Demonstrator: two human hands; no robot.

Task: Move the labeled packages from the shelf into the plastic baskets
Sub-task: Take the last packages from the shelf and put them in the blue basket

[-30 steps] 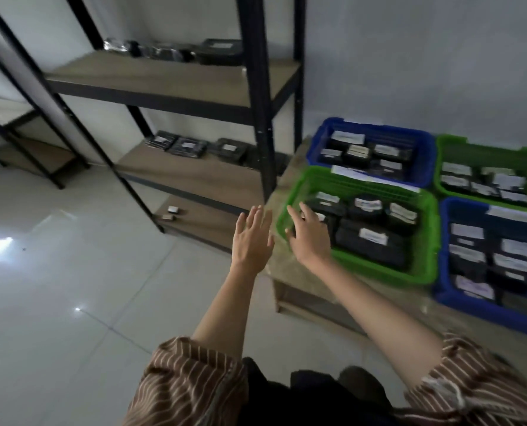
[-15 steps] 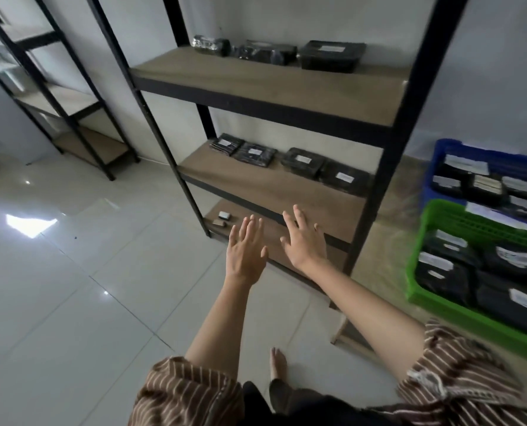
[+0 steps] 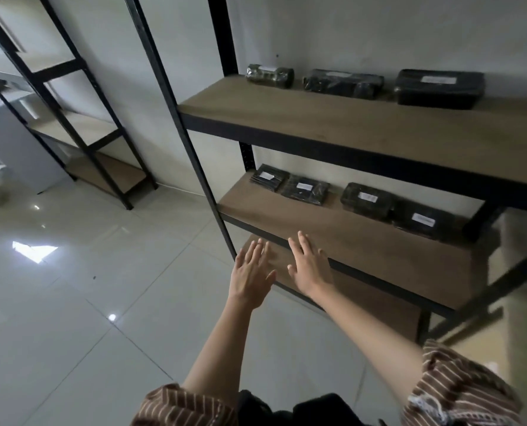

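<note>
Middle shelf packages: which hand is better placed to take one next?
Probably the right hand: open and empty, already over the middle shelf edge, nearer the packages. The left hand hovers farther left, off the shelf.

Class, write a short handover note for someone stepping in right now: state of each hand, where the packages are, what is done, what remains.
Left hand: open, empty.
Right hand: open, empty, over the middle shelf front edge.
Top shelf: three labeled packages at the back.
Middle shelf: four labeled packages along the back.
Baskets: not in view.
Done: cannot tell from this view.
Left: all seven visible packages to move.
</note>
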